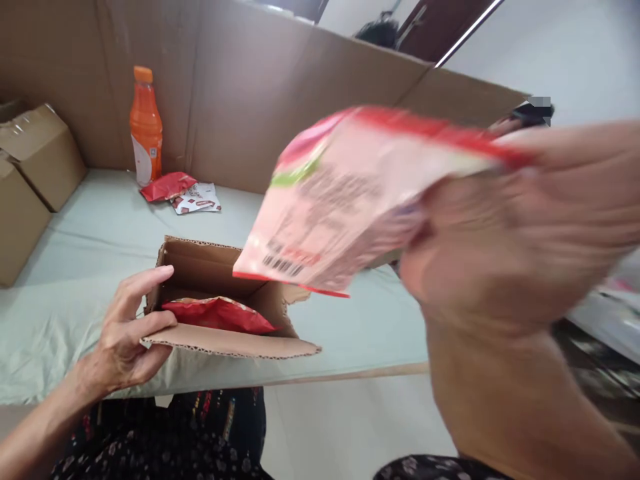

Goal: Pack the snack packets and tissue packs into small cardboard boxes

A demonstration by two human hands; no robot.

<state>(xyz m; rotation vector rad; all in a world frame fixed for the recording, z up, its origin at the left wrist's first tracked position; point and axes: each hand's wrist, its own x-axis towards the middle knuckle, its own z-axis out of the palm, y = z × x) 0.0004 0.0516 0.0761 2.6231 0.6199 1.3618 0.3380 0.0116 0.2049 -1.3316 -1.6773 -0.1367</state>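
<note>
A small open cardboard box [210, 267] stands near the table's front edge, tilted slightly toward me. My left hand [135, 327] grips its left side, with fingers on the rim and wall. Inside the box lies a red packet [220, 315]. Raised above and to the right, my right hand [500, 233] pinches a pink and red snack packet [330, 207] by its right end. Printed text and a barcode show on that packet, which is blurred by motion and partly covers the box's right back corner.
An orange drink bottle [146, 130] stands by the tall cardboard wall [240, 93]. A red sachet [169, 186] and a white sachet [200, 199] lie beside it on the pale green cloth [110, 233]. Brown cardboard boxes [45, 153] stand at the left.
</note>
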